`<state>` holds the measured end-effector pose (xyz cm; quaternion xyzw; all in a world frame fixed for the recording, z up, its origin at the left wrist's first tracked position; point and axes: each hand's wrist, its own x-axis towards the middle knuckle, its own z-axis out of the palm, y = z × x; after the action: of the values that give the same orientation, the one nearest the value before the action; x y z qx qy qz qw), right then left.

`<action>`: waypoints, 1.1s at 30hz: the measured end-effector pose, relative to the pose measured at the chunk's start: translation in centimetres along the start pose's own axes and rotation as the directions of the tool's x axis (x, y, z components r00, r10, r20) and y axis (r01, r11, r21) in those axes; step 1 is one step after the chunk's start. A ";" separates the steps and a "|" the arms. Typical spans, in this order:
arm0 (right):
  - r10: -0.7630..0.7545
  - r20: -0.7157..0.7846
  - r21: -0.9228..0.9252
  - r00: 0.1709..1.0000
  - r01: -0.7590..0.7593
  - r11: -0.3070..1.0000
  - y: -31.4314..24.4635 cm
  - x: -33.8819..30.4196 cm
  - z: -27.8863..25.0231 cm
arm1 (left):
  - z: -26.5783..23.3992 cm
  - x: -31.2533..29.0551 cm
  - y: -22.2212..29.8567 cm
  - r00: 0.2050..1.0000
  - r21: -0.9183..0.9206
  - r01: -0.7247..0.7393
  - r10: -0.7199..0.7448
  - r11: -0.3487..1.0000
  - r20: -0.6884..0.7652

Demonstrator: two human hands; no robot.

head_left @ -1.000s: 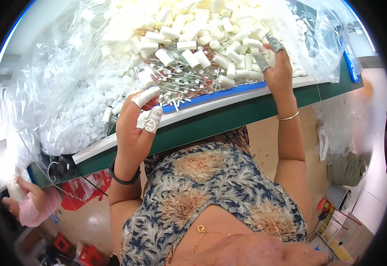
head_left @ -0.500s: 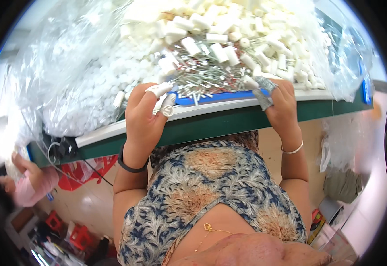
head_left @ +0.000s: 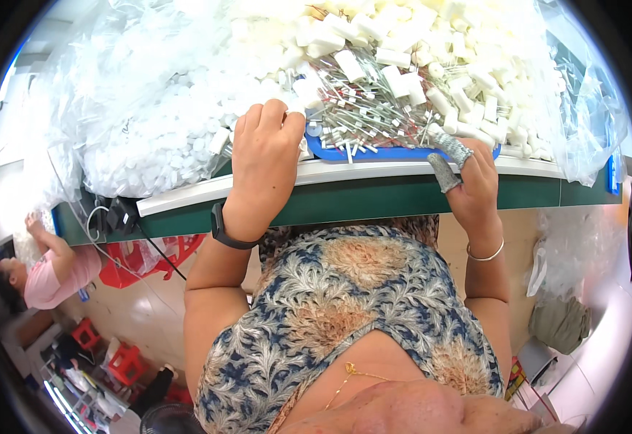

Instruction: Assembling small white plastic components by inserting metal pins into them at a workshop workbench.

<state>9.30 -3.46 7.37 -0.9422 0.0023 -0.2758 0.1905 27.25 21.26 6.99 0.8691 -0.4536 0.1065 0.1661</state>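
1. Heaped in the blue tray (head_left: 385,155): thin metallic rods (head_left: 363,116) with white ends, crossing every way.
2. Scattered over the tray's far part, and spread beyond and right of it: white cylinders (head_left: 475,105).
3. Just beside the tray's left end: left hand (head_left: 265,155), back upward, with fingers curled and tips hidden. Cannot tell whether grasping anything.
4. By the tray's near right edge: right hand (head_left: 475,184), with grey-wrapped thumb and forefinger parted, a gap visible between. Cannot tell whether touching the cylinder near the fingertip.
5. Left of the tray: small white caps (head_left: 164,148), piled beneath clear plastic.
6. Right of the tray: a clear bag (head_left: 587,137).
7. Along the tray's near side: a pale table edge (head_left: 395,171).
8. Far left of the tray: a co-worker in pink (head_left: 63,275).
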 end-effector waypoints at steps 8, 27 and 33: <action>-0.370 0.178 0.192 0.912 0.336 0.922 -3.7 2.2 4.0 | -0.6 -0.5 -0.4 0.987 -0.149 0.054 -0.075 0.987 -0.142; 0.326 0.000 0.757 0.945 -0.213 0.618 -2.9 1.8 6.7 | 0.2 -3.4 1.7 0.991 -0.724 0.103 -0.134 0.682 0.014; 0.349 0.115 0.871 0.930 -0.264 0.414 -3.4 2.0 5.4 | 0.3 -3.2 2.3 0.989 -0.735 0.103 -0.145 0.670 0.006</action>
<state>13.51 1.40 5.41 -0.6820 0.0413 -0.2376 0.6904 23.61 22.30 6.07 0.7555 -0.3935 -0.0727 0.5188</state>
